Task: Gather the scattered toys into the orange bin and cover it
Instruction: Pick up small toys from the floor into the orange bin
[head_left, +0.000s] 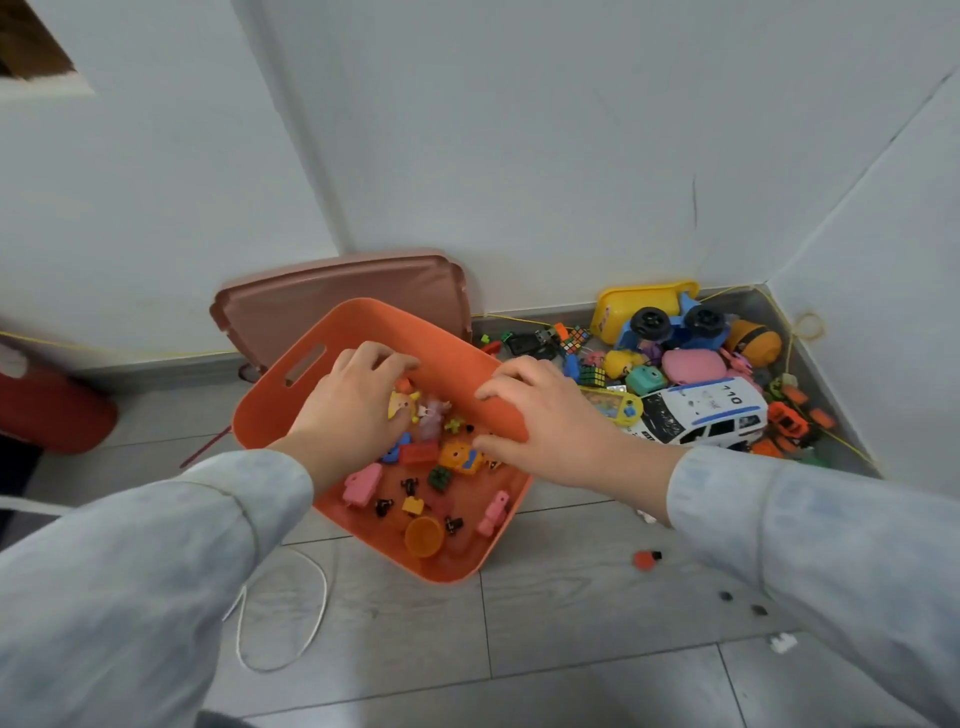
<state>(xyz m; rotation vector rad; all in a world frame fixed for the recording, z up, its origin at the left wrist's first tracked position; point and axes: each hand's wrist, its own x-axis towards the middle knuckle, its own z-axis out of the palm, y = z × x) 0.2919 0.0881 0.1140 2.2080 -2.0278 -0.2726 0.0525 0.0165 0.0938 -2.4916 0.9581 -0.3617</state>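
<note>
The orange bin (363, 332) sits tilted on the grey floor with several small toys inside. My right hand (540, 421) grips the bin's right rim, fingers over the edge and thumb below. My left hand (358, 400) reaches inside the bin with curled fingers beside a small yellow figure (401, 405) and a pink one (434, 415); whether it holds either toy is unclear. The brownish-pink lid (332, 296) leans against the wall behind the bin. A heap of scattered toys lies at the right, including a white police car (711, 410) and a yellow and blue truck (660, 317).
A red piece (645, 560) and dark bits (726, 596) lie on the floor right of the bin. A white cord (311, 613) loops on the tiles in front. A red object (52, 410) lies at the left wall. Walls meet in a corner behind the toy heap.
</note>
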